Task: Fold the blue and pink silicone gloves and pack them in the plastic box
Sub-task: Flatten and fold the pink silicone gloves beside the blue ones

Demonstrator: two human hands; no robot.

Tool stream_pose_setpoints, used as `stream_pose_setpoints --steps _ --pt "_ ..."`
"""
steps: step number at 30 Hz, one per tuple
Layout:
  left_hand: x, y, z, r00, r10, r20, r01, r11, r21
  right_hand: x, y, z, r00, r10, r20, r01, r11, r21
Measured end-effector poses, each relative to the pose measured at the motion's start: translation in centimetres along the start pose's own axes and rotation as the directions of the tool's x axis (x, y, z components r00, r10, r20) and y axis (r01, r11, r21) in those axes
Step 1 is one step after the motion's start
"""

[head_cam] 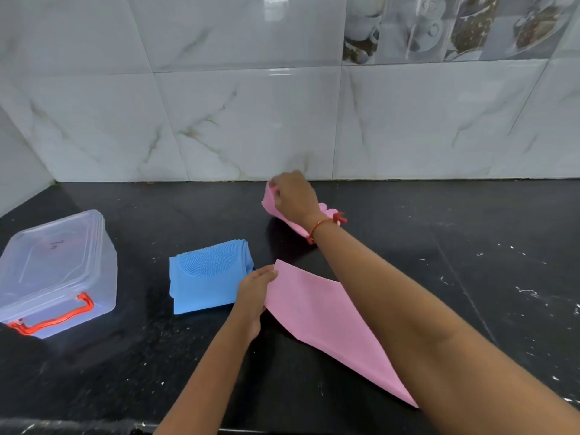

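Both hands (255, 288) (293, 196) grip pink glove (326, 312); box lid (51, 246) scribble unreadable.

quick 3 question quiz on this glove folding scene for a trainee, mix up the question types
1. True or false: the plastic box has its lid on.
2. Which glove is already folded? A) blue glove B) pink glove C) neither
3. Fill in: the right hand grips the far end of the pink glove, and the left hand holds its ____ end.

Key
1. True: the clear lid sits on the box, red handle at the front.
2. A: the blue glove lies folded on the black counter between the box and the pink glove.
3. Near: the pink glove is still stretched out between both hands.
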State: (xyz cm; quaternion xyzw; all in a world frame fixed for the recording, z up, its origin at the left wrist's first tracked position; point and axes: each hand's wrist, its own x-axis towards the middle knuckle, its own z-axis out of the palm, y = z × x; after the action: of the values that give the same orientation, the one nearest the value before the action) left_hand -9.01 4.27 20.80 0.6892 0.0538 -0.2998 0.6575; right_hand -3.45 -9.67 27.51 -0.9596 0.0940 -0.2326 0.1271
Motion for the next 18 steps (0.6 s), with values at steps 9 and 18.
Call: stream_pose_setpoints --steps 9,18 --pt "-2.4 0.7 0.9 0.963 0.263 0.053 -0.267 0.957 0.115 0.2 -1.9 -11.1 0.868 -0.169 -0.468 0.258 0.957 0.132" --pt "-4.2 1.8 0.6 0.913 0.293 0.283 -0.239 0.948 -0.209 -1.4 -4.1 -18.7 0.680 -0.314 -0.662 0.344 0.935 -0.089"
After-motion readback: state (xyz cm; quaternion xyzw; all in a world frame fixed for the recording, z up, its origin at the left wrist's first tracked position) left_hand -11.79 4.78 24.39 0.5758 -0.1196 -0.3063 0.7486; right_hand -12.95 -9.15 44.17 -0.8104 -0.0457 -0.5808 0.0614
